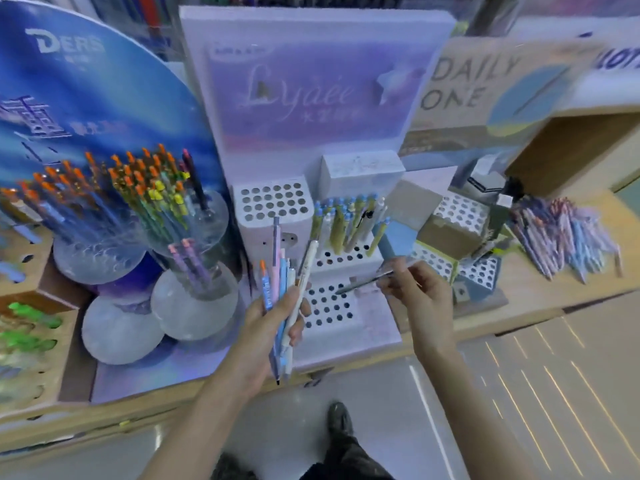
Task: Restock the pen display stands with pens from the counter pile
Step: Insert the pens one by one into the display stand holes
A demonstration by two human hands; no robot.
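Pen in play: a dark pen (365, 282), hovering just over the front hole tier (325, 306) of the lilac stand (311, 109), so it's not slotted yet.

Right hand (415, 296): it's pinching that pen by its back end, fingers curled round it, sitting just right of the stand's front tier.

Left hand (273, 327): it's gripping a bundle of pens (280, 282), pastel ones plus a white one, held roughly upright at the stand's front-left corner.

The bit that matters: the pen's lying almost flat, with its long axis running from the right hand down and left and its tip pointing at the holes. I'm guessing it needs tipping upright, tip down, before it'll drop in. The right hand is the nearer one and doing the placing, while the left is just acting as the magazine.

Stand's other tiers: blue-capped pens (349, 220) are standing in the tier behind the front one. The block of holes (273, 202) at the stand's upper left is looking empty.

Counter pile (568, 237): it's lying well off to the right of the stand, a loose heap of pink and blue pens, on the right hand's side.

Left of the stand: there's a blue display (69, 98) packed with orange-capped pens (138, 174).

Progress, my guess: plenty of holes are open, so it's early days.
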